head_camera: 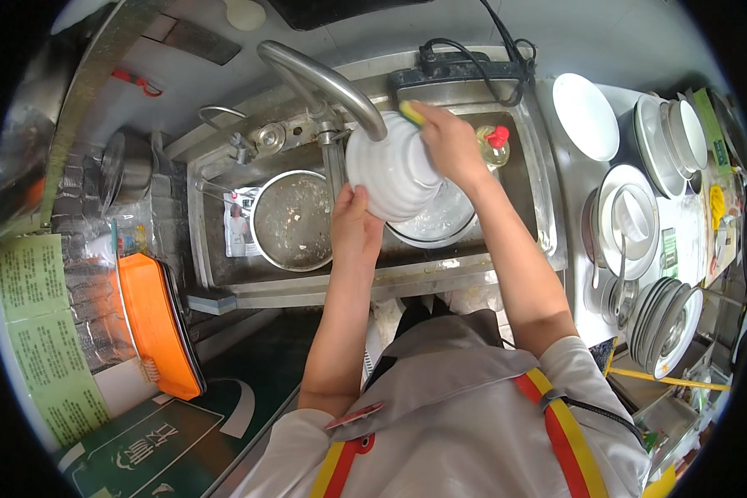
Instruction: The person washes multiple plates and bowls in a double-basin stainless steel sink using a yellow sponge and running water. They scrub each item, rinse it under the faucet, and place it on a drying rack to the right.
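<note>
A white ribbed bowl [389, 171] is tilted on its side over the right basin of a steel sink [411, 281]. My left hand [356, 225] grips its lower left edge. At the bowl's upper right, my right hand [451, 140] holds a yellow and green sponge [413, 114] against it. The curved steel faucet [324, 78] reaches over the bowl, its spout end in front of the bowl's upper part. Below the bowl, a white-rimmed basin [439, 239] with water or suds is partly hidden. Behind my right hand stands a bottle with a red cap [497, 137].
A round metal strainer or pan [295, 221] and a printed pouch [239, 223] lie in the left basin. Plates and bowls [666, 327] crowd the right counter, with a white plate [585, 117] at its back. Orange trays [155, 327] stand at left. Black cables [473, 56] hang behind the sink.
</note>
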A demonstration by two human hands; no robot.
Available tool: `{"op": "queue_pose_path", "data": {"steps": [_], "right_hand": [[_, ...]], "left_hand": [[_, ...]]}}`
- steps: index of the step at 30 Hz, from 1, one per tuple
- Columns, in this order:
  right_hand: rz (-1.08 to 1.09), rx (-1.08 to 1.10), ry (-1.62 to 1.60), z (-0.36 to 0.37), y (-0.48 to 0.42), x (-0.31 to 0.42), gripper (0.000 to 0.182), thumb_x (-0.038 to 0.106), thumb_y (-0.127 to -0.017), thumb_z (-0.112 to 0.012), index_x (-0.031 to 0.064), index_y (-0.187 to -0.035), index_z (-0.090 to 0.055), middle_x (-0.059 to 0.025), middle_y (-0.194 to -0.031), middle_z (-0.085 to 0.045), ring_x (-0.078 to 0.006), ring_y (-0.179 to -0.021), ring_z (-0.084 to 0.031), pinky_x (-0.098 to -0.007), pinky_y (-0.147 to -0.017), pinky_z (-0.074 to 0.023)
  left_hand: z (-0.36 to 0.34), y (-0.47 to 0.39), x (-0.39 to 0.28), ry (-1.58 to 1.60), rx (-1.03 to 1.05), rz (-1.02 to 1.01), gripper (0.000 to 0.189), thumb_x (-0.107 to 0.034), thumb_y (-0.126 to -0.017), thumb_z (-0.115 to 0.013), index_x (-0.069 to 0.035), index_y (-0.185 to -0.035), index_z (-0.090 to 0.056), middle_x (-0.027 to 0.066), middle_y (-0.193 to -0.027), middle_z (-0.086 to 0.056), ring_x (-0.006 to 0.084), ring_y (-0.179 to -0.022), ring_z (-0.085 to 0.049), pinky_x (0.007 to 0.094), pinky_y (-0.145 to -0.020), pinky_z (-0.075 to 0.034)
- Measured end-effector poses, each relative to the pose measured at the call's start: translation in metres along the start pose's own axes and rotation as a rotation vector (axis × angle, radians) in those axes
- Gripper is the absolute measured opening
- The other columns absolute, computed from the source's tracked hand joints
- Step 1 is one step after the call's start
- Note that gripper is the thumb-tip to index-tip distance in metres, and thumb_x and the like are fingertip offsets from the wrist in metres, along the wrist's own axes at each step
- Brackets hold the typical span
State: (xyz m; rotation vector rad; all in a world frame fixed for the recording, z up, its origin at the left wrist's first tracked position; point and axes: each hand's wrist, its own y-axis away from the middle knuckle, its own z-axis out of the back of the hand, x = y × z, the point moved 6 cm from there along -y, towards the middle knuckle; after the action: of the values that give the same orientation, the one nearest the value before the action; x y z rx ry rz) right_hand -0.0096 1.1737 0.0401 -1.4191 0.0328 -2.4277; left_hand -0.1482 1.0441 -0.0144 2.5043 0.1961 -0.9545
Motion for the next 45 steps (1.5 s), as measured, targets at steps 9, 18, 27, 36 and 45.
{"op": "queue_pose_path", "data": {"steps": [9,18,27,36,45], "right_hand": [[0.392,-0.165,0.172,-0.005,0.069,0.052,0.038,-0.003,-0.075,-0.057,0.0064,-0.111,-0.061,-0.0133,-0.113,-0.059,-0.0307,-0.108,-0.053,-0.0377,-0.091,-0.04],[0.387,-0.128,0.219,-0.006,0.071,0.043,0.039,-0.004,-0.073,-0.057,0.0053,-0.111,-0.06,-0.0143,-0.11,-0.06,-0.0321,-0.104,-0.053,-0.0392,-0.089,-0.0407],[0.686,0.022,0.305,-0.037,0.109,0.078,0.043,0.008,-0.068,-0.059,0.0135,-0.11,-0.062,-0.0043,-0.118,-0.055,-0.0247,-0.111,-0.049,-0.0354,-0.084,-0.0413],[-0.269,0.125,-0.357,-0.023,0.004,-0.04,0.028,0.012,-0.085,-0.05,0.0042,-0.11,-0.06,-0.0131,-0.104,-0.063,-0.0269,-0.091,-0.062,-0.0359,-0.081,-0.0485],[-1.226,0.141,-1.664,-0.095,0.125,-0.044,0.035,0.023,-0.098,-0.027,0.0018,-0.12,-0.042,-0.0168,-0.118,-0.051,-0.03,-0.104,-0.053,-0.0493,-0.089,-0.0453]], "left_hand": [[0.01,0.003,0.006,0.054,-0.06,0.015,0.029,-0.014,-0.093,-0.046,-0.006,-0.121,-0.042,0.0115,-0.124,-0.05,0.0259,-0.113,-0.051,0.0463,-0.096,-0.04],[0.019,0.011,0.009,0.045,-0.053,-0.011,0.029,-0.016,-0.093,-0.047,-0.005,-0.12,-0.042,0.011,-0.125,-0.048,0.0266,-0.114,-0.049,0.0494,-0.096,-0.04],[0.027,0.007,0.017,0.088,-0.124,-0.024,0.021,-0.008,-0.091,-0.049,-0.003,-0.112,-0.05,0.0089,-0.11,-0.057,0.0191,-0.094,-0.058,0.0336,-0.085,-0.047],[0.01,0.023,0.003,-0.17,0.022,-0.224,0.014,-0.005,-0.088,-0.054,0.002,-0.101,-0.054,0.0094,-0.1,-0.061,0.0151,-0.094,-0.057,0.0293,-0.087,-0.042],[-0.004,0.01,0.013,-1.023,0.088,-0.416,0.011,0.0,-0.081,-0.057,-0.002,-0.092,-0.06,0.007,-0.085,-0.064,0.0128,-0.08,-0.058,0.0251,-0.077,-0.044]]}}
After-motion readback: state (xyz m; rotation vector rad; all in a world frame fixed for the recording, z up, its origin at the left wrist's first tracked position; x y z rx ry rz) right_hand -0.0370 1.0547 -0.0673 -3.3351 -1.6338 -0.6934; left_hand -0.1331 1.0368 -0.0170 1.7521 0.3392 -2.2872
